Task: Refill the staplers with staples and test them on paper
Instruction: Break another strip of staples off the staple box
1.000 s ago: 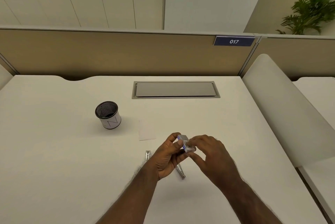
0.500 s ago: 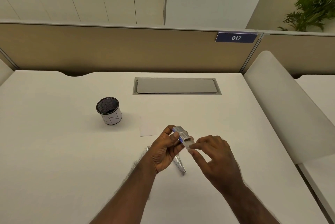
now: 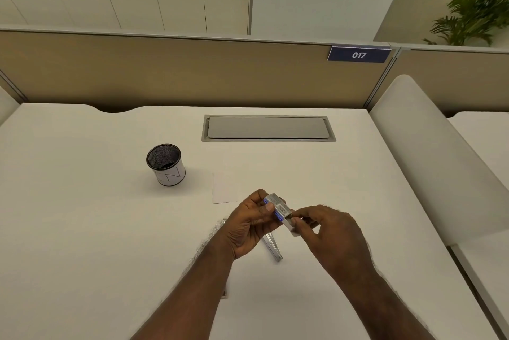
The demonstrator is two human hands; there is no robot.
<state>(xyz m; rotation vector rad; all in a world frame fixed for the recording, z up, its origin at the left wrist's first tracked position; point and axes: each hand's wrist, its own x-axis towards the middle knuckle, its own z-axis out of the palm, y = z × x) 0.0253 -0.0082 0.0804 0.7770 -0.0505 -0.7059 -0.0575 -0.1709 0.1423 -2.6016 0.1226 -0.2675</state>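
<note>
Above desk [image 3: 110, 229] | left hand [image 3: 248, 226] grips staple box [image 3: 276, 207] | right hand [image 3: 330, 232] fingers pinch tray [image 3: 292, 229]

Both hands, left hand [image 3: 249, 225] and right hand [image 3: 327, 232], meet above the desk [image 3: 82, 229] centre. At ten o'clock from them the mesh cup [image 3: 166, 164] stands upright, with the paper slip [image 3: 223, 188] lying flat at eleven. A metal stapler [image 3: 272, 247] lies beneath the hands. At three o'clock the curved white divider [image 3: 440, 174] walls off that side.
</note>
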